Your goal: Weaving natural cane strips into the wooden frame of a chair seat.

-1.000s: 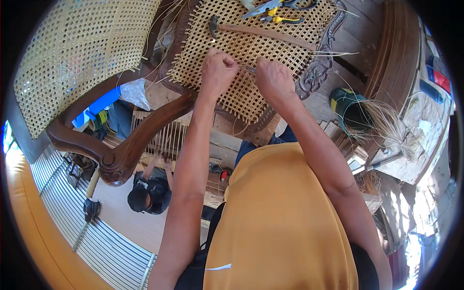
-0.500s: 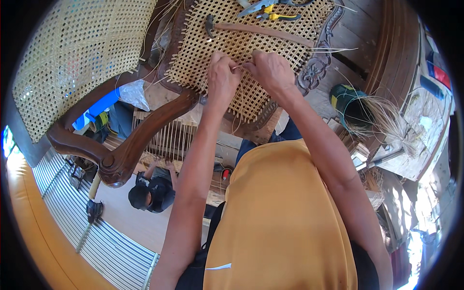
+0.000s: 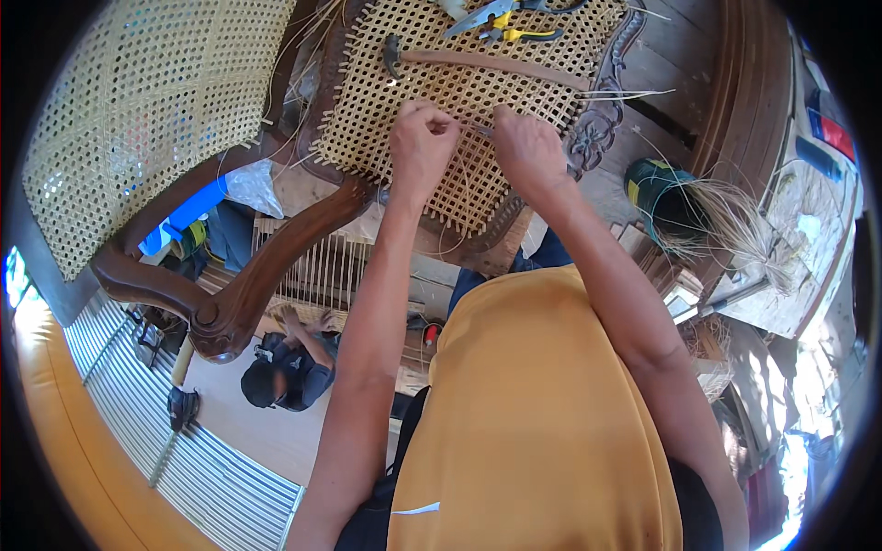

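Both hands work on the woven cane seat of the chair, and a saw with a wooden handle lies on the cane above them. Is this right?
Not quite. The head view shows a hammer with a wooden handle, not a saw, lying on the woven cane seat above the hands. The rest holds: the left hand and the right hand both work on the cane.

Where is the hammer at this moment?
The hammer lies on the woven cane seat, toward the top of the head view, just beyond both hands.
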Demonstrator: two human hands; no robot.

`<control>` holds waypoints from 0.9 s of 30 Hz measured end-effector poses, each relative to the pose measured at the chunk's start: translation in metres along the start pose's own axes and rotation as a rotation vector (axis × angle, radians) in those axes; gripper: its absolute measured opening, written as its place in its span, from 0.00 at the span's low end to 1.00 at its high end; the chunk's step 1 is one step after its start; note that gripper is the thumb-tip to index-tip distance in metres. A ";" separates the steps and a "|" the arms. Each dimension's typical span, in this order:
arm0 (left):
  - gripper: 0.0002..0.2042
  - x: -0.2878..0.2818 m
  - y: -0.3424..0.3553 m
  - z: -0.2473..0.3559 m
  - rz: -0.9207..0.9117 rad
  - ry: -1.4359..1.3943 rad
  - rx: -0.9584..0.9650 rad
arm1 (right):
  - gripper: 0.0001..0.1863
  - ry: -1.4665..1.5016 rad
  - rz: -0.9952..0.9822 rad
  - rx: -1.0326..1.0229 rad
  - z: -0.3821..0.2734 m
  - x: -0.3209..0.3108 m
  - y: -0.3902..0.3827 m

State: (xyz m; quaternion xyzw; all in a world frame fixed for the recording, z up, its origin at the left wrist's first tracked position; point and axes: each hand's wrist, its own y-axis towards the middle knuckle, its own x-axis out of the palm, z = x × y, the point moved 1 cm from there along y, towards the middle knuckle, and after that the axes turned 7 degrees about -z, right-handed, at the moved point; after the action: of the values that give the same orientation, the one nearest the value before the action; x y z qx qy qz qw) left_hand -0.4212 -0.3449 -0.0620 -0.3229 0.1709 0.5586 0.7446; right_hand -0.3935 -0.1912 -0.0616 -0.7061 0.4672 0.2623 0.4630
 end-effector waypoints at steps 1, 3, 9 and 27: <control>0.03 -0.003 0.001 -0.004 0.001 0.002 -0.003 | 0.05 0.002 -0.002 -0.003 -0.004 -0.001 0.001; 0.02 -0.006 0.003 -0.011 0.058 0.086 0.043 | 0.04 0.012 0.016 -0.042 -0.011 -0.004 0.002; 0.04 0.003 0.011 -0.005 -0.051 0.110 0.088 | 0.09 0.242 -0.054 0.032 0.003 0.007 0.013; 0.05 0.003 0.005 0.003 -0.128 0.156 0.118 | 0.16 0.215 -0.109 0.105 0.004 -0.007 0.016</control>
State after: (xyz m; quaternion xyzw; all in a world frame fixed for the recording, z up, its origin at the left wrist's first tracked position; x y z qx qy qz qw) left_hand -0.4253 -0.3399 -0.0633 -0.3313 0.2397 0.4721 0.7810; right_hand -0.4112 -0.1866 -0.0641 -0.7293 0.4881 0.1349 0.4602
